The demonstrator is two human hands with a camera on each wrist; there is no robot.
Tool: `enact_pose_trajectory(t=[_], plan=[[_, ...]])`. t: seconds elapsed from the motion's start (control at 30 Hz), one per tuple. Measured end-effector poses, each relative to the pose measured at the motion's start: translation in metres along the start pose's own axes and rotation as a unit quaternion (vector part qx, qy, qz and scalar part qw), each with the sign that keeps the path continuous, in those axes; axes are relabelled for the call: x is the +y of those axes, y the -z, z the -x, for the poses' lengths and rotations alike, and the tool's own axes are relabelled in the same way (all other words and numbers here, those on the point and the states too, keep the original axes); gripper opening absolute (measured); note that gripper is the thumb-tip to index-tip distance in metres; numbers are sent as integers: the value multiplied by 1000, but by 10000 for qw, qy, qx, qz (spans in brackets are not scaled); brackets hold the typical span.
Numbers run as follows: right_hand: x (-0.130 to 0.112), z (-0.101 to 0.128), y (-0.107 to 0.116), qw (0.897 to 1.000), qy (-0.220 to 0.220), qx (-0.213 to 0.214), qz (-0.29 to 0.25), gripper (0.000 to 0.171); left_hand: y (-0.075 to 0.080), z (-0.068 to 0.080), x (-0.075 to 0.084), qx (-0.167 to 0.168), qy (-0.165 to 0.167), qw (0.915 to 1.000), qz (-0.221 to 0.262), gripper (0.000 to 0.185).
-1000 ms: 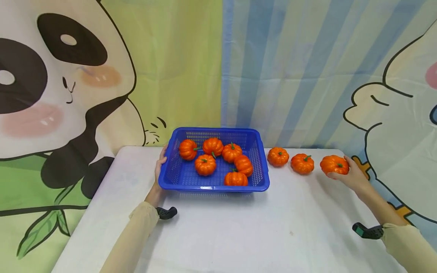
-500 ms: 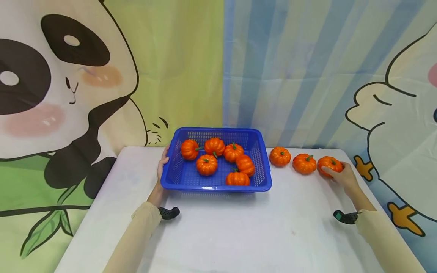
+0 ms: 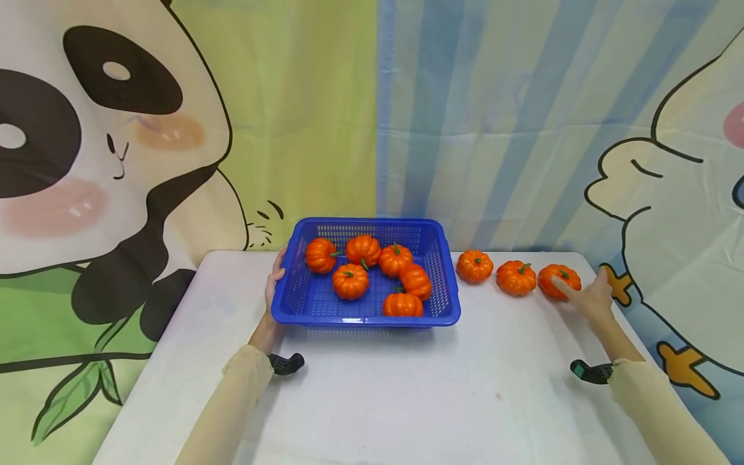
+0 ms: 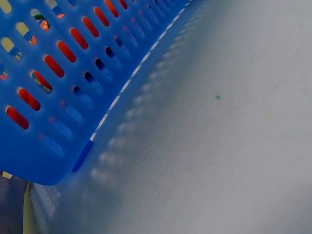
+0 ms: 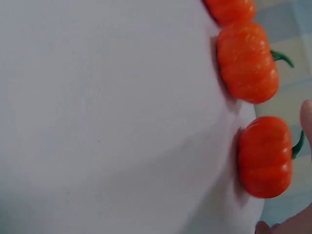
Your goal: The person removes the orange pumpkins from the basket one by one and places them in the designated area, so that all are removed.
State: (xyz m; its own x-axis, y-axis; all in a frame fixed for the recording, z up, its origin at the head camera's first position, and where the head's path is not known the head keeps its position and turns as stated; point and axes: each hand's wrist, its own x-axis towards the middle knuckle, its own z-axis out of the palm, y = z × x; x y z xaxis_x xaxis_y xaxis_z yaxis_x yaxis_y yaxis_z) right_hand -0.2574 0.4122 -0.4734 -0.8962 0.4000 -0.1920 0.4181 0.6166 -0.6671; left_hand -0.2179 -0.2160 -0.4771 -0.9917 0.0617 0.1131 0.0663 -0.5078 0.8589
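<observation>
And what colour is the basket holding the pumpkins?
The perforated basket is deep blue, best seen in the head view.

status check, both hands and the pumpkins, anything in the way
Left hand against blue basket, six pumpkins inside. Right hand at rightmost pumpkin, fingers spread, not gripping. Nothing visibly in the way.

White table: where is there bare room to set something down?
Bare: the broad front stretch of the table, bordered by the blue basket, left sleeve and right sleeve; also the strip between left sleeve and the table's left edge. Crowded: back right, where three pumpkins line up between basket and right hand.
</observation>
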Motion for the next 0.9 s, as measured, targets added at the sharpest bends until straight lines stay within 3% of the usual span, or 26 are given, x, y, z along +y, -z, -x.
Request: enact_pose_trajectory(t=[0.07,0.17,0.3,0.47,0.6,0.73,0.9], plan=[[-8,10,3,9994,220,254,-118,111,1,0,0,6,-1,10000,-16,60],[-26,31,2,9975,570,251,-348,105,2,1,1,-7,10,10000,-9,60],[-56,70,-4,9920,1100,-251,-565,99,2,2,2,-18,51,10000,-27,60],[-87,120,-8,9768,1909,-915,-339,95,1,2,2,-50,90,9999,-32,61],[-104,152,-10,9640,2280,-1354,-190,90,0,2,1,-80,84,9999,8,61],[-114,172,-13,9535,2496,-1682,-128,86,1,1,1,-136,45,9999,32,60],[-119,182,-16,9389,2863,-1898,-202,80,0,1,3,-122,60,9999,43,59]])
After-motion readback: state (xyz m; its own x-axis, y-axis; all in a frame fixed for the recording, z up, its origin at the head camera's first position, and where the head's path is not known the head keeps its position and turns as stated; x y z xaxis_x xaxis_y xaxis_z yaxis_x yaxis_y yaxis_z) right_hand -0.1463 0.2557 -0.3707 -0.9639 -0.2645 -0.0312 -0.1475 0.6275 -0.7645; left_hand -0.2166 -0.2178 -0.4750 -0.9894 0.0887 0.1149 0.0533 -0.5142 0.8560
